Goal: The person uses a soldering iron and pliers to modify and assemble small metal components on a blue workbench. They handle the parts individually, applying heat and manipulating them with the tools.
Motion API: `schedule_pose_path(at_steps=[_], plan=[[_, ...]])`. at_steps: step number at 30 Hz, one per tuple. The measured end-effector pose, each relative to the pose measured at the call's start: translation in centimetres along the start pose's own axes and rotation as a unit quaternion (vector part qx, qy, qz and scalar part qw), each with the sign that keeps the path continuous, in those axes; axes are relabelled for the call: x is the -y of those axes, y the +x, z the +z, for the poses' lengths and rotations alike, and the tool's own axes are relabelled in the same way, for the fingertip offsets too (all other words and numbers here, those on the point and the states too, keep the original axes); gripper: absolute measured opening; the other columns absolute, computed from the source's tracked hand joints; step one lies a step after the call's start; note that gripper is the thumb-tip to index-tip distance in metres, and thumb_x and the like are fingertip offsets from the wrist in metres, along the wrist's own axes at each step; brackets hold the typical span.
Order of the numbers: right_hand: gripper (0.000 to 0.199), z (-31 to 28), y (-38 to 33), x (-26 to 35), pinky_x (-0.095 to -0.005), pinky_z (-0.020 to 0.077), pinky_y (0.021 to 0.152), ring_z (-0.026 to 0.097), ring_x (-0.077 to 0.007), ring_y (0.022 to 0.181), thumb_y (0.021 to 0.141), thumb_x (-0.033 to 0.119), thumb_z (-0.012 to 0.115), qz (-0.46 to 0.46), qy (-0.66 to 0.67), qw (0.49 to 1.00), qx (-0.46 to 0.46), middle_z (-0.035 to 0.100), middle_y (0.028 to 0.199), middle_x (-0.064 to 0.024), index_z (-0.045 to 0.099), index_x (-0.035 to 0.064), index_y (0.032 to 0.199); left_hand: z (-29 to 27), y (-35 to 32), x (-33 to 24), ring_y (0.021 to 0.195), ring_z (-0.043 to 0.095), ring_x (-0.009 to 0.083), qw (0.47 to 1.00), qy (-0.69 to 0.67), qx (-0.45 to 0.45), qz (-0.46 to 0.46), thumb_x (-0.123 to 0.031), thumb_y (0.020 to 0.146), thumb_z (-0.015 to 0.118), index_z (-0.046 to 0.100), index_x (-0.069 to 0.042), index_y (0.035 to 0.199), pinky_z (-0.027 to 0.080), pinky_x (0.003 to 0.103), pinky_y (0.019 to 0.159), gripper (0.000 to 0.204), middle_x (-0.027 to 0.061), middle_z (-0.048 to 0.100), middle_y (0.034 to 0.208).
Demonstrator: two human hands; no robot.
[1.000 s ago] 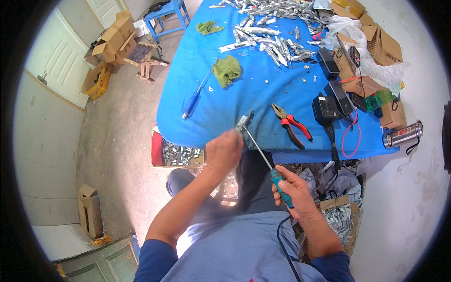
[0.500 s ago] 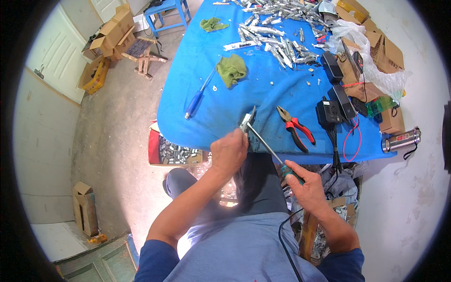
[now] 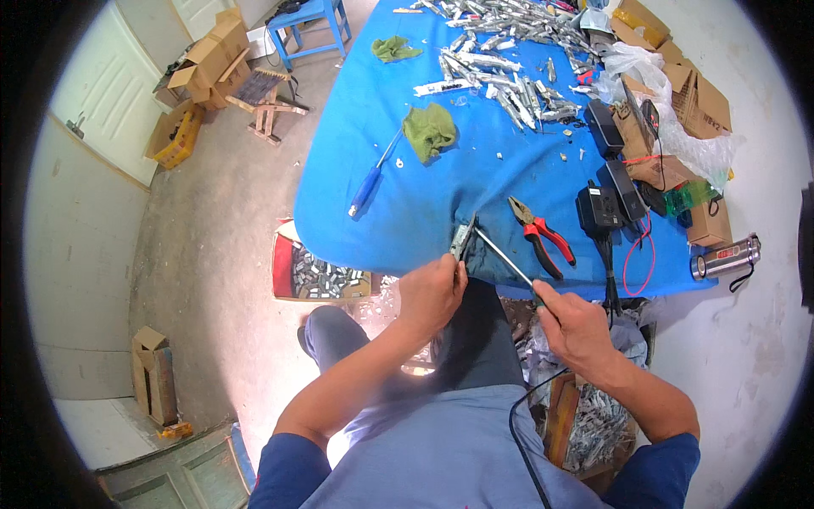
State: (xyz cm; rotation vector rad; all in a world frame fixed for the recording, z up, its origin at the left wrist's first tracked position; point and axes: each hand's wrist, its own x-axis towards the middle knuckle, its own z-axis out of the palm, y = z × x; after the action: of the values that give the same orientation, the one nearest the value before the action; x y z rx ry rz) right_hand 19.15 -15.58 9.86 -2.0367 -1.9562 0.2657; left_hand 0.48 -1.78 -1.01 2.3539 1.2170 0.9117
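Pinching a silvery strip (image 3: 460,241) in our left hand (image 3: 431,288), right hand (image 3: 577,327) gripping the screwdriver (image 3: 506,260), we could, overpressing, jab fingers (image 3: 452,265) at its tip's seven o'clock.

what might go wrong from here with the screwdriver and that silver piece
The screwdriver in the right hand could slip off the silver piece and jab the left hand, which grips its near end. The piece might also twist free and drop, being held close to the near edge of the blue-covered table. The red-handled pliers lie near that edge too, so the right hand may knock them.
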Motion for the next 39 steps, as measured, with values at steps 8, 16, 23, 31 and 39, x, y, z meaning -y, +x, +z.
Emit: schedule_pose_path(at_steps=[8, 16, 23, 31, 39], plan=[[0.039, 1.4, -5.2, -0.3, -0.0213, 0.0457, 0.056, 0.055, -0.0049, 0.061, 0.097, 0.012, 0.056, 0.297, 0.469, 0.829, 0.065, 0.066, 0.083, -0.0037, 0.057, 0.0043, 0.135, -0.3, 0.2, -0.1, 0.052, 0.059, 0.0377, 0.999, -0.031, -0.001, -0.036, -0.024, 0.091, 0.062, 0.052, -0.006, 0.072, 0.045, 0.047, 0.049, 0.028, 0.0149, 0.057, 0.058], [0.042, 2.9, -4.7, -1.5, -0.0193, 0.0447, 0.053, 0.056, -0.0047, 0.060, 0.097, 0.012, 0.055, 0.238, 0.505, 0.826, 0.081, 0.067, 0.085, -0.0035, 0.054, 0.0046, 0.138, -0.2, 0.2, -0.3, 0.052, 0.060, 0.0350, 0.999, -0.003, 0.000, -0.039, -0.025, 0.092, 0.062, 0.054, -0.006, 0.072, 0.044, 0.045, 0.049, 0.028, 0.0138, 0.057, 0.056], [0.043, 2.9, -3.9, -0.9, -0.0196, 0.0422, 0.045, 0.058, -0.0073, 0.062, 0.099, 0.018, 0.055, 0.247, 0.532, 0.802, 0.107, 0.065, 0.089, -0.0069, 0.051, 0.0026, 0.140, 0.0, 0.1, -0.4, 0.055, 0.061, 0.0357, 1.000, -0.001, -0.014, -0.025, -0.024, 0.091, 0.062, 0.053, -0.005, 0.073, 0.045, 0.045, 0.051, 0.028, 0.0156, 0.059, 0.061], [0.047, 2.9, -4.8, 0.7, -0.0230, 0.0485, 0.050, 0.060, -0.0087, 0.069, 0.096, 0.011, 0.055, 0.276, 0.562, 0.777, 0.063, 0.065, 0.090, -0.0072, 0.049, 0.0035, 0.141, -0.3, 0.1, -0.8, 0.058, 0.061, 0.0368, 1.000, -0.004, 0.004, -0.027, -0.022, 0.091, 0.062, 0.052, -0.005, 0.074, 0.047, 0.046, 0.053, 0.026, 0.0158, 0.061, 0.066], [0.049, 1.4, -4.1, 0.6, -0.0210, 0.0452, 0.049, 0.059, -0.0085, 0.065, 0.095, 0.010, 0.057, 0.288, 0.537, 0.789, 0.073, 0.065, 0.088, -0.0074, 0.047, 0.0011, 0.142, -0.4, 0.1, -0.7, 0.058, 0.062, 0.0361, 1.000, -0.002, 0.003, -0.027, -0.021, 0.090, 0.062, 0.052, -0.005, 0.074, 0.047, 0.046, 0.053, 0.026, 0.0154, 0.061, 0.066]])
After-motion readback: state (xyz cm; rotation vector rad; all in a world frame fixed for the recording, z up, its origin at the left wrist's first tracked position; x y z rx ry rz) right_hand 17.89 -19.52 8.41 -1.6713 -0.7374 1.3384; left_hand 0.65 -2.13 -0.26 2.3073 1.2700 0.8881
